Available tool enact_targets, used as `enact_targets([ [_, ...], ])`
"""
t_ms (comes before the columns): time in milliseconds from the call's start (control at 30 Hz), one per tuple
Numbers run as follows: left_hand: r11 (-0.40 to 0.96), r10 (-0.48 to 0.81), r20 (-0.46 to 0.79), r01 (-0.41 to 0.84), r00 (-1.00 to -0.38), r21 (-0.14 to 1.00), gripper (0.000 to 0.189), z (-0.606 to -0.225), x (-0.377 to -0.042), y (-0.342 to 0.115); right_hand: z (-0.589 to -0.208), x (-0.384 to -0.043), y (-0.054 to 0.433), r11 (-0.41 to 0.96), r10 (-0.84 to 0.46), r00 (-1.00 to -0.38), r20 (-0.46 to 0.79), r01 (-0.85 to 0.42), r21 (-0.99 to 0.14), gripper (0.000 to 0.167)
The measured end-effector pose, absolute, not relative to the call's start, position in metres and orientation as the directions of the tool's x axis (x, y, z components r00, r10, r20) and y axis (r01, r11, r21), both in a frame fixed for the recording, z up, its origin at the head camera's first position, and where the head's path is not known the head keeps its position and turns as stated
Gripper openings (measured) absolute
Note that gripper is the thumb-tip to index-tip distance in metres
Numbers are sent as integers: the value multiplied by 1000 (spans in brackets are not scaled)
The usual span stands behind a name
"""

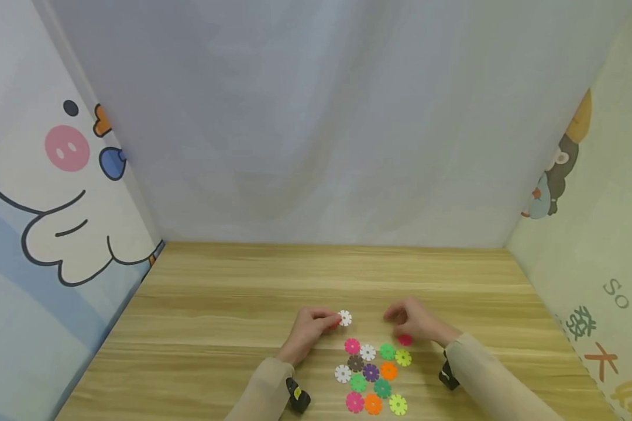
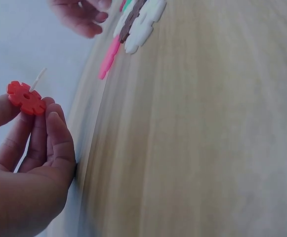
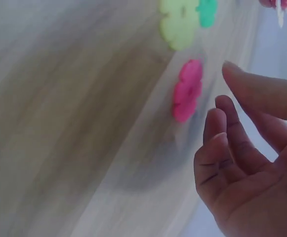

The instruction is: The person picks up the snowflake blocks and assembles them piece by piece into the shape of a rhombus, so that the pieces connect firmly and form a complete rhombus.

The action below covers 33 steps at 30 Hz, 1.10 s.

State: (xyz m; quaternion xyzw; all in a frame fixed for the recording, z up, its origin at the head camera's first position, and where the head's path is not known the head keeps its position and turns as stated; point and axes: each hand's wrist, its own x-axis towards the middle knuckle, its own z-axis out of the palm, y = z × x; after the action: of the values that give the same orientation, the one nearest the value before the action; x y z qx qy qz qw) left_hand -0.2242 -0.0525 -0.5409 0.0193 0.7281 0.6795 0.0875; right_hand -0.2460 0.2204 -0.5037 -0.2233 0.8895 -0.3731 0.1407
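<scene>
— pale sleeves [image 1: 265,386] closest of all in the head view, and between them the near row: near pink disc [image 1: 355,402], orange disc [image 1: 373,404], near yellow-green disc [image 1: 398,404], flat on the wooden table [image 1: 200,327]!
— who's holding what?
— left hand [image 1: 306,330], over on the left, pinching a red disc [image 1: 334,324] with a white disc [image 1: 345,318] joined to it, far of the cluster. right hand [image 1: 418,321] hovers on the right, above a lone pink disc [image 1: 405,340].
— over to the left wrist view!
— thumb and fingers clamped on that red disc, lifted off the table, and the white disc juts from it, edge-on. away to the right, a brown disc [image 2: 131,22] lies among others.
— and the right wrist?
— thumb and fingers apart, nothing between them! the lone pink disc lies on the wood, untouched, with a far yellow-green disc [image 3: 179,23] and a green disc [image 3: 207,12] on its near side.
</scene>
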Motion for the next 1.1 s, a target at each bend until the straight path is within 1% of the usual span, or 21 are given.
enact_targets([
  [100,62,146,-106,-98,-984,993,22,-541,-224,-54,-506,-243,229,608,-530,-844,-84,-310,-731,25],
  [200,60,141,-110,-102,-984,993,23,-541,-224,-55,-507,-242,236,587,-545,-834,-90,-303,-751,28],
  [367,59,141,-112,-105,-984,993,23,-540,-223,-56,-508,-238,244,605,-524,-845,-107,-281,-745,34],
  [567,52,143,-119,-113,-982,992,21,-533,-221,-55,-510,-234,246,655,-463,-876,-133,-237,-718,31],
  [733,59,145,-113,-106,-983,993,20,-526,-218,-52,-511,-232,246,687,-458,-878,-142,-248,-683,27],
  [967,43,141,-107,-102,-984,994,20,-540,-224,-53,-511,-232,245,692,-481,-865,-142,-276,-667,25],
  [1100,50,144,-105,-99,-984,994,20,-544,-224,-53,-513,-233,242,676,-472,-874,-112,-277,-683,22],
])
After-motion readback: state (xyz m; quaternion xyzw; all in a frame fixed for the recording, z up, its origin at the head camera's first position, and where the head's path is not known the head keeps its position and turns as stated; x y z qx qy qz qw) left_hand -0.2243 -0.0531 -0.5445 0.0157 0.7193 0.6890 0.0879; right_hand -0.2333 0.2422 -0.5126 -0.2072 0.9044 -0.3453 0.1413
